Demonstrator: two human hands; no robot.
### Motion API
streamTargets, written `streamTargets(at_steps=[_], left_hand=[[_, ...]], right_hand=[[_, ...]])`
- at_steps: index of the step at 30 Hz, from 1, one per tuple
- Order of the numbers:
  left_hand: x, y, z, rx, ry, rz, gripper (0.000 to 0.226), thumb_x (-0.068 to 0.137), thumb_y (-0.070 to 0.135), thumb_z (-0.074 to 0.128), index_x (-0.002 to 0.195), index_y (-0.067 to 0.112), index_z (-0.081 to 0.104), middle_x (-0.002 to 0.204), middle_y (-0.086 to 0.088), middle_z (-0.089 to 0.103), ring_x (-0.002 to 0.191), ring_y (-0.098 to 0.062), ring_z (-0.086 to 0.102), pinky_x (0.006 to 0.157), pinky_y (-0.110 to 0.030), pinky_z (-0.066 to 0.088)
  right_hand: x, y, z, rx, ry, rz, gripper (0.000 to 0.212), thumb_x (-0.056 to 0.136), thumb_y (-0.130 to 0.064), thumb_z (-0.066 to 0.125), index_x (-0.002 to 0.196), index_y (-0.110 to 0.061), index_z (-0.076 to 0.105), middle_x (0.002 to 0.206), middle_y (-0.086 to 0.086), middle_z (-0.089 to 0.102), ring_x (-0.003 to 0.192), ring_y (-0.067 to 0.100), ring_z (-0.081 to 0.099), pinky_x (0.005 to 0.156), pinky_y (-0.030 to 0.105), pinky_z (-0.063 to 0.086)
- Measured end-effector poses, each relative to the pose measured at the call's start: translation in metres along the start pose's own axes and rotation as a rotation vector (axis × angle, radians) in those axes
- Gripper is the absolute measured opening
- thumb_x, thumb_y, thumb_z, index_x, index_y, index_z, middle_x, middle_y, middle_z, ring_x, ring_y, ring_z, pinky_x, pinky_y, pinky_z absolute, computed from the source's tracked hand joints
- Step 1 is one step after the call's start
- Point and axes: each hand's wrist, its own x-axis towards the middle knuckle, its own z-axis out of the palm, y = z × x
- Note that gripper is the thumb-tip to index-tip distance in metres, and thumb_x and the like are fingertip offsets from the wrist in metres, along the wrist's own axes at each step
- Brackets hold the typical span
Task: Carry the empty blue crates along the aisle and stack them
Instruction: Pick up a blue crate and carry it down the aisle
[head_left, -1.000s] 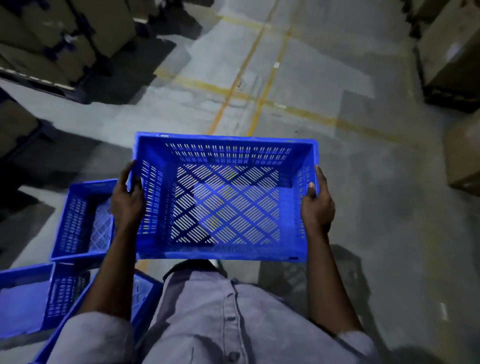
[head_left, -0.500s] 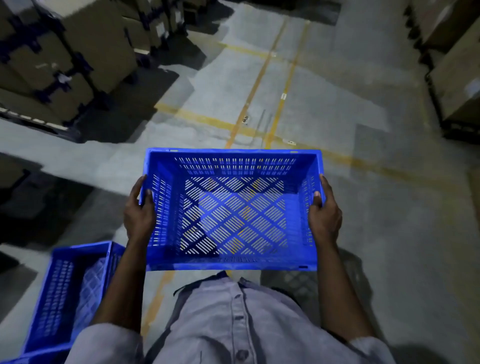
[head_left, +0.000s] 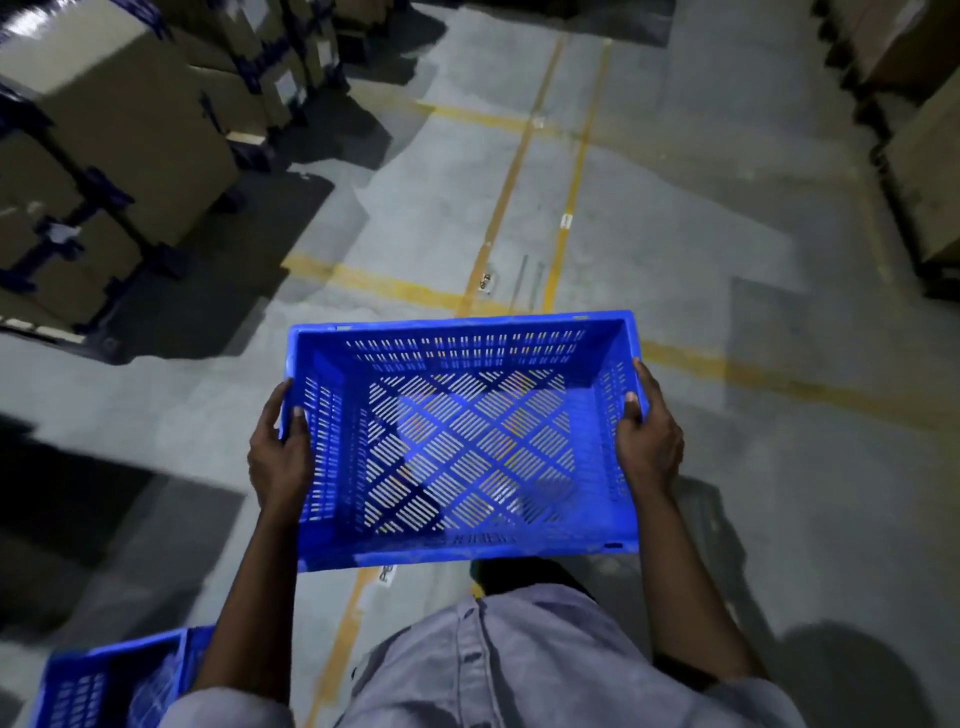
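The floor (head_left: 675, 218) lies open up the middle of the frame, bare concrete crossed by yellow lines (head_left: 395, 286). Boxes (head_left: 119, 119) wall off the upper left, and more boxes (head_left: 924, 171) line the upper right edge. At centre the crate (head_left: 467, 441), gripped at its sides by the left hand (head_left: 280, 457) and right hand (head_left: 649, 447), blocks the way. A second crate (head_left: 104, 680) sits at lower left, beside the left arm

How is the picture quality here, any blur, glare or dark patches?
Head view: dim overall; the blue crate, left hand and right hand look fairly sharp; the cardboard boxes at left are motion-smeared, with glare near the top-left corner; heavy shadows cross the floor; the wide-angle lens bends the edges.
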Motion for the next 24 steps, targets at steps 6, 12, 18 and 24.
streamTargets(at_steps=[6, 12, 18, 24], left_hand=[[0.116, 0.061, 0.093, 0.004, 0.046, -0.04, 0.04, 0.114, 0.053, 0.058, 0.149, 0.073, 0.056, 0.115, -0.003, 0.083, 0.092, -0.028, 0.083, 0.087, -0.06, 0.069], [0.207, 0.134, 0.169, -0.026, 0.093, -0.029, 0.04, 0.116, 0.05, 0.059, 0.15, 0.071, 0.057, 0.123, 0.001, 0.083, 0.092, -0.021, 0.083, 0.082, -0.05, 0.069], [0.349, 0.171, 0.258, 0.025, 0.067, 0.013, 0.043, 0.111, 0.057, 0.06, 0.149, 0.075, 0.055, 0.127, 0.001, 0.082, 0.1, -0.025, 0.083, 0.094, -0.06, 0.068], [0.523, 0.217, 0.349, -0.031, 0.037, 0.038, 0.044, 0.11, 0.057, 0.062, 0.152, 0.071, 0.056, 0.13, 0.002, 0.082, 0.104, -0.025, 0.084, 0.093, -0.064, 0.068]], right_hand=[[0.153, -0.059, 0.059, 0.019, -0.059, 0.016, 0.059, 0.109, -0.03, 0.059, 0.158, -0.062, 0.046, 0.124, 0.02, 0.077, 0.108, 0.048, 0.071, 0.091, 0.05, 0.056], [0.268, -0.113, 0.103, 0.028, -0.013, -0.003, 0.055, 0.111, -0.036, 0.057, 0.158, -0.062, 0.046, 0.127, 0.012, 0.077, 0.106, 0.046, 0.072, 0.089, 0.05, 0.056], [0.394, -0.155, 0.186, 0.043, 0.001, 0.029, 0.056, 0.11, -0.033, 0.057, 0.156, -0.062, 0.047, 0.13, 0.009, 0.077, 0.107, 0.045, 0.071, 0.089, 0.048, 0.056], [0.539, -0.234, 0.274, 0.048, 0.005, 0.042, 0.057, 0.111, -0.033, 0.058, 0.158, -0.062, 0.045, 0.12, 0.014, 0.078, 0.104, 0.046, 0.071, 0.086, 0.047, 0.055]])
